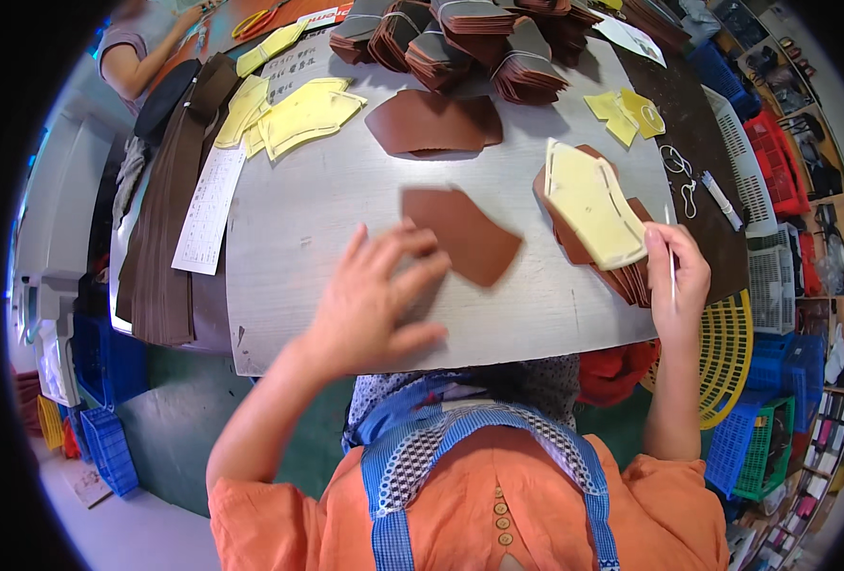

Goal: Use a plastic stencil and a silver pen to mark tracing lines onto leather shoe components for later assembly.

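Note:
My left hand [374,290] is over the pale board with its fingers spread. Its fingertips are at the left edge of a brown leather piece [465,236], slightly blurred; whether they press on it I cannot tell. My right hand [679,271] is closed around a thin white marking pen [671,249]. Its fingertips meet the right corner of a cream card template [588,200] with slots cut along its edges. Beneath that template lies a stack of brown leather pieces [628,283], partly covered. Farther back, another curved brown leather piece [436,124] rests on the board.
Tied bundles of leather pieces [527,62] crowd the board's far edge. Yellow templates [308,114] lie at the far left, and smaller ones [622,116] at the far right. Brown strips [170,219] hang along the left side. A yellow basket [726,357] stands at right. A co-worker's arm [141,71] shows far left.

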A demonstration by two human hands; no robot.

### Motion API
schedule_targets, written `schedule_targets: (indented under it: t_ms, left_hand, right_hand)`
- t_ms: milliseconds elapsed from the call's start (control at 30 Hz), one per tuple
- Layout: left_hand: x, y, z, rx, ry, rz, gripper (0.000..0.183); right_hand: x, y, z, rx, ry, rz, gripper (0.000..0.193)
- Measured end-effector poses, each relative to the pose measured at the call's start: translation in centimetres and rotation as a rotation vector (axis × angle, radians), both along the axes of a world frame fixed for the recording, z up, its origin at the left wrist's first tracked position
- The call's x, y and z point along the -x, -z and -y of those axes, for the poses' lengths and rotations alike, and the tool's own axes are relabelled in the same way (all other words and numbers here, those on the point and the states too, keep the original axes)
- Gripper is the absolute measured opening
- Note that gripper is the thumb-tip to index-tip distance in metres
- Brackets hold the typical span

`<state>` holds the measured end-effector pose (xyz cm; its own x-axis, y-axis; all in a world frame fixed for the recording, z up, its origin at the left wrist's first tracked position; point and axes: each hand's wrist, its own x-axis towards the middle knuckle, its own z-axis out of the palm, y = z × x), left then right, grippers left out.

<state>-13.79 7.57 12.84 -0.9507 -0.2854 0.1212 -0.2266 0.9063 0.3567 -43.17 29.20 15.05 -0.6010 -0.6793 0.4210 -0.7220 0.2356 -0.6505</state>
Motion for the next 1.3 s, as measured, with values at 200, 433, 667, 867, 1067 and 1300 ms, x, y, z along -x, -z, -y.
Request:
schedule_targets:
  t_ms: [200, 433, 667, 867, 1067, 1300]
  left_hand:
    - [0.8, 1.1, -5.9, -0.172, 0.009, -0.339, 0.049]
    - [2.8, 2.1, -7.9, -0.150, -0.074, -0.289, 0.046]
    - [2.7, 2.3, -7.9, -0.144, -0.081, -0.291, 0.043]
    - [3.0, 3.2, -7.8, -0.163, -0.035, -0.337, 0.036]
    - [2.7, 2.8, -7.7, -0.090, -0.037, -0.229, 0.043]
    - [3.1, 2.3, -7.3, -0.062, -0.055, -0.216, 0.046]
  right_hand:
    - [-7.0, 2.6, 1.1, -0.101, -0.222, 0.393, 0.012]
    - [-8.1, 3.0, 2.7, -0.241, -0.282, -0.106, 0.018]
    - [-6.5, 1.4, 7.9, -0.054, -0.523, 0.391, 0.027]
    - [-8.6, 4.2, 14.2, -0.140, -0.734, -0.142, 0.018]
    - [-5.9, 2.5, 11.0, -0.210, -0.502, 0.048, 0.020]
    - [-6.6, 1.1, 3.6, -0.363, -0.390, -0.003, 0.012]
